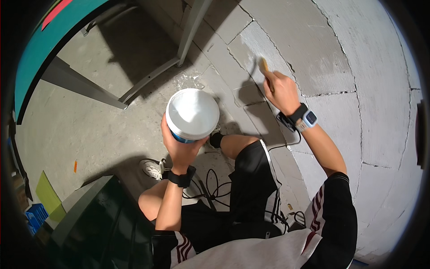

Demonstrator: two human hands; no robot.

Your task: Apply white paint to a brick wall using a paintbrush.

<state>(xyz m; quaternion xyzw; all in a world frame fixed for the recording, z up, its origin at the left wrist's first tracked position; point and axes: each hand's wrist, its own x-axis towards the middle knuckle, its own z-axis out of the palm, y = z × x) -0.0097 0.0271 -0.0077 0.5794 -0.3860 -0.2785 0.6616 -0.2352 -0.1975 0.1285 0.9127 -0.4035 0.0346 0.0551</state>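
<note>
My left hand (183,144) holds a white plastic bucket (192,114) from below and the side, in front of my knees. Its inside looks white, and a blue band shows low on its outer wall. With my right hand (282,92) I grip a brush (264,64) with a yellowish wooden handle against the block wall (322,57). The brush head is blurred. Around it a patch of the wall bears a wet-looking white coat (258,37), beside greyer, uncoated block.
A metal-legged table (94,85) with a teal top (40,64) stands at the upper left. Clear plastic film (189,81) lies on the concrete floor. Black cables (215,195) run between my legs. A dark green box-like object (104,222) is at the lower left, near a blue box (37,214).
</note>
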